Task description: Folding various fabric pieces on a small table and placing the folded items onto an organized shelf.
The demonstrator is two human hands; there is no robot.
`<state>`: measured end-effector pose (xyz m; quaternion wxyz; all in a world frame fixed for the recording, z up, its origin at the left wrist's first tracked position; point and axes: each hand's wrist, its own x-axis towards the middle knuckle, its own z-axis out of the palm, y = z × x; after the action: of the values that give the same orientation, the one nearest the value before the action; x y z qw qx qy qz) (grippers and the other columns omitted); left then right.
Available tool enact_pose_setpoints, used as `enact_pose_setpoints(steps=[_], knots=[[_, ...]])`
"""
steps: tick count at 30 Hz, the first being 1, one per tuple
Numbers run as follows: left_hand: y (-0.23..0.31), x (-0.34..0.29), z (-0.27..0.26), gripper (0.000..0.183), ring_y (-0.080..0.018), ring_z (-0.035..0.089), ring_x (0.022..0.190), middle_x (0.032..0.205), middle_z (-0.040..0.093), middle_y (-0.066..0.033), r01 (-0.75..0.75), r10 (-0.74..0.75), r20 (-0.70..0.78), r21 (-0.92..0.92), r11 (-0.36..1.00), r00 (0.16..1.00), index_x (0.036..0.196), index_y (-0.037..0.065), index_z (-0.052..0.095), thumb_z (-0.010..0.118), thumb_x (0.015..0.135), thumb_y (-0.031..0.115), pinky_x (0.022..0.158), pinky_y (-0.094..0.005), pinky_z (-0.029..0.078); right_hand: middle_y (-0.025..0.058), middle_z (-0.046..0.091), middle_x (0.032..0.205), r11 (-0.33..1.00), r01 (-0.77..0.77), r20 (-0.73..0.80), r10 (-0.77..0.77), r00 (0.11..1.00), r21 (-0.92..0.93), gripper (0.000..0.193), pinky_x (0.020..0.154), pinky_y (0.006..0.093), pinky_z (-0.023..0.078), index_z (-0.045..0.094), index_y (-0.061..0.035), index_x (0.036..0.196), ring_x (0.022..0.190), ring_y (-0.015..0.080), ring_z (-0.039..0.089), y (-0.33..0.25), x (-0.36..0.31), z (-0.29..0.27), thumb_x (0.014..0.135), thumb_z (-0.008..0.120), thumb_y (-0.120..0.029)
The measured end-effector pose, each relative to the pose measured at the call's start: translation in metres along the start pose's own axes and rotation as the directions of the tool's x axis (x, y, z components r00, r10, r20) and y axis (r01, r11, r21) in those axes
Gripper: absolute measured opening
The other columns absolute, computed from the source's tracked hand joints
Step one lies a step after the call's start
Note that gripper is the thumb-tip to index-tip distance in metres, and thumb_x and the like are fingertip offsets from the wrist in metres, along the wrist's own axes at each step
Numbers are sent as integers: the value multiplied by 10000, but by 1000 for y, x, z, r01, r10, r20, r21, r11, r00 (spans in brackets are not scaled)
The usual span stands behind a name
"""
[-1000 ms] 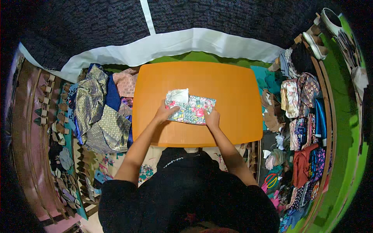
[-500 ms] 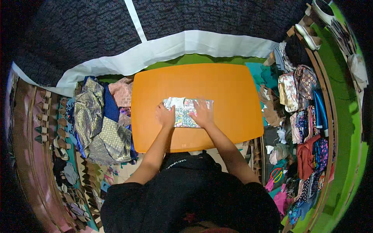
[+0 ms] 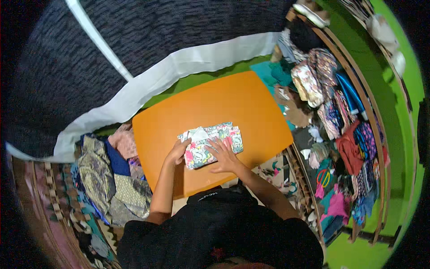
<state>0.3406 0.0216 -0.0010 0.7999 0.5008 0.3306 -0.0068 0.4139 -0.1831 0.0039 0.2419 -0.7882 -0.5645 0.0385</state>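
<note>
A folded floral cloth (image 3: 195, 155), white with pink and green print, lies on the orange table (image 3: 251, 98). Its top shows a white patch and an uneven far edge. At the cloth's left edge is my left hand (image 3: 177, 152), its fingers closed round that edge; the underside of the grip is hidden. My right hand (image 3: 225, 158) rests on the cloth's near right part, palm down with the fingers spread.
Left of the table lies a heap of gold-patterned fabric (image 3: 96, 166) with a pink cloth (image 3: 122, 141). On the right, several folded clothes (image 3: 309, 85) line a wooden rack, with yellow-handled scissors (image 3: 323, 178) nearby. A white-bordered dark curtain (image 3: 179, 27) hangs beyond.
The view has turned, so the table appears tilted. The cloth's near side now shows larger pink print. My right hand has shifted to its near right part, and my left hand closes on its left edge.
</note>
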Motion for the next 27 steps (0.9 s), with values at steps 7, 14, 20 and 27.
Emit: enact_pose_setpoints(steps=[7, 14, 20, 27], knots=[[13, -2, 99, 378, -212, 559, 804, 984, 532, -133, 1, -56, 254, 213, 977, 966, 1075, -13, 416, 429, 783, 227, 683, -306, 470, 94, 413, 1211, 971, -160, -310, 210, 927, 178, 622, 929, 330, 323, 417, -73, 1171, 1082, 262, 420, 14, -62, -65, 567, 558, -38], [-30, -45, 263, 347, -140, 426, 912, 934, 504, -34, -218, 15, 667, 222, 950, 745, 1005, 146, 393, 370, 820, 440, 746, -329, 324, 136, 555, 911, 485, -513, -285, 862, 420, 709, 353, 705, 260, 430, 474, 5, 1005, 807, 146, 542, 19, -238, -111, 699, 607, -111], [-154, -121, 401, 663, -219, 300, 1139, 1237, 305, -117, -212, -63, 924, 152, 965, 377, 1253, 80, 170, 554, 735, 233, 915, -361, 275, 85, 535, 972, 228, 239, -233, 972, -9, 944, 405, 753, 281, 415, 414, -1, 1108, 860, 149, 513, -11, -421, -150, 733, 547, -75], [-211, -154, 459, 647, -238, 489, 988, 1138, 440, -133, 367, -387, 921, 347, 863, 41, 1250, 55, 207, 555, 731, 222, 830, -356, 416, 112, 522, 1029, 248, 307, -191, 960, -205, 919, 417, 791, 296, 405, 407, 3, 1138, 908, 186, 515, -44, -486, -156, 749, 506, -109]])
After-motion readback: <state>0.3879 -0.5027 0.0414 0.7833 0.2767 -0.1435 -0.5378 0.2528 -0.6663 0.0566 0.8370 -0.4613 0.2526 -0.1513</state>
